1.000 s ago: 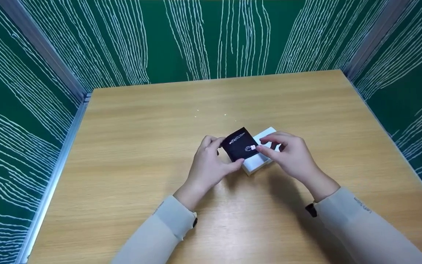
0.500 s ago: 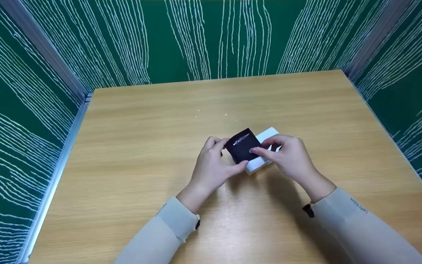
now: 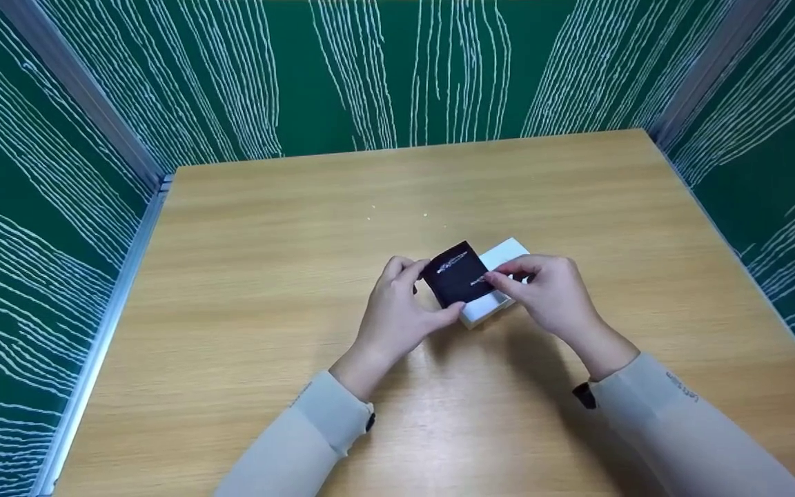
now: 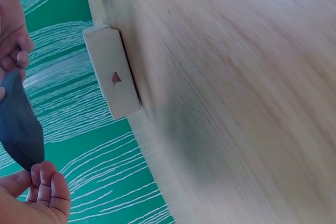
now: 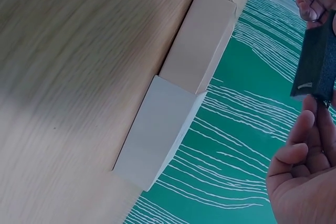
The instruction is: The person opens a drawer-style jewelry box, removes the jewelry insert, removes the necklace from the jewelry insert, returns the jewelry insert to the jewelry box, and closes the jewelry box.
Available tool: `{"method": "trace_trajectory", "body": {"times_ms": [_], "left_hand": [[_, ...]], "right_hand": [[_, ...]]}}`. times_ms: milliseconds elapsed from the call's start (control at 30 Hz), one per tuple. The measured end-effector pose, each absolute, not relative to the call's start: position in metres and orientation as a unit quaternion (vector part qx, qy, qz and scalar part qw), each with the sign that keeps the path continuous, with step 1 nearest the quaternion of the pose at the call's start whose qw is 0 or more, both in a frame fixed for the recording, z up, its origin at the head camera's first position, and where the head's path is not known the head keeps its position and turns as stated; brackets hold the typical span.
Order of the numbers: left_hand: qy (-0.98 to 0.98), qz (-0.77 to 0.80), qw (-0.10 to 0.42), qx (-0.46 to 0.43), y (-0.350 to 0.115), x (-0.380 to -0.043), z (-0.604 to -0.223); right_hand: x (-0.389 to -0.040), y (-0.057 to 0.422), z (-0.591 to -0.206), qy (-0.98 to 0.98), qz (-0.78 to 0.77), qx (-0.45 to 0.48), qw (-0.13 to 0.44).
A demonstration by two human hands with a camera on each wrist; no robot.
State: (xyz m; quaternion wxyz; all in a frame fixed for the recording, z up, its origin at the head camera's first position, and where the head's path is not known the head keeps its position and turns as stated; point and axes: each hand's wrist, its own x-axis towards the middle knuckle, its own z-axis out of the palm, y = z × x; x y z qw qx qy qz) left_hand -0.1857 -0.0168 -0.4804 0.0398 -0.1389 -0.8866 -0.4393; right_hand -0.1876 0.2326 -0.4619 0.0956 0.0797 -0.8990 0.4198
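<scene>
A black foam pad (image 3: 456, 279) is held above the table, with a long silvery slit near its far edge and a second silvery mark by the right thumb. My left hand (image 3: 401, 304) grips its left side, thumb on the near edge. The right hand (image 3: 546, 290) pinches the right edge, its thumb partly hiding the second mark; whether a small piece sits under it, I cannot tell. In the left wrist view the left hand (image 4: 44, 195) holds the pad (image 4: 23, 124) from below. The right hand (image 5: 304, 166) touches the pad (image 5: 310, 59) in the right wrist view.
A small white open box (image 3: 508, 250) lies on the wooden table (image 3: 266, 290), partly behind the pad and right hand. The right wrist view shows two box parts, one whitish (image 5: 155, 129) and one beige (image 5: 199, 40), end to end. Tiny pale specks (image 3: 425, 215) lie beyond.
A small pinkish-white piece with a silvery loop, visible by the right thumb a second ago, no longer shows. The right thumb has closed onto the pad's right edge. The pad shifted slightly right.
</scene>
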Motion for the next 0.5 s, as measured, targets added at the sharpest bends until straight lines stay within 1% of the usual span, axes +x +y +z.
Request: {"method": "trace_trajectory", "body": {"times_ms": [167, 500], "left_hand": [[-0.884, -0.442, 0.050, -0.144, -0.0183, -0.1851, -0.4804], [-0.886, -0.442, 0.040, -0.134, -0.0241, -0.1853, -0.4810]], "right_hand": [[-0.1856, 0.2342, -0.4595, -0.899, 0.417, 0.078, 0.106], [-0.1826, 0.2380, -0.4532, -0.895, 0.428, 0.064, 0.111]]}}
